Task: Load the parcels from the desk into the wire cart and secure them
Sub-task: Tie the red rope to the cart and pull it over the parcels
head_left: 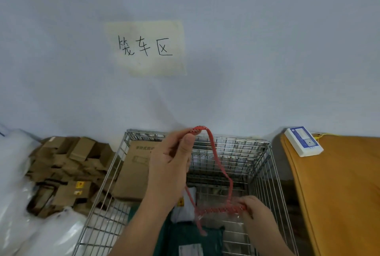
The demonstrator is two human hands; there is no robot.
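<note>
Left hand [170, 165] raised over the wire cart [259, 165], its grip pinching a loop of the red rope [218, 163]. Right hand [255, 212] lower, clenched on the rope's coiled section. Cardboard box [131, 173] and green parcel [185, 239] lie inside the cart.

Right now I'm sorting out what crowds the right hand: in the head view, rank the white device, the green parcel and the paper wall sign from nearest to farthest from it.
From the right hand, which pinches the red rope:
1. Green parcel, just below-left, in the wire cart.
2. White device, up-right on the orange surface.
3. Paper wall sign, high up-left.
</note>
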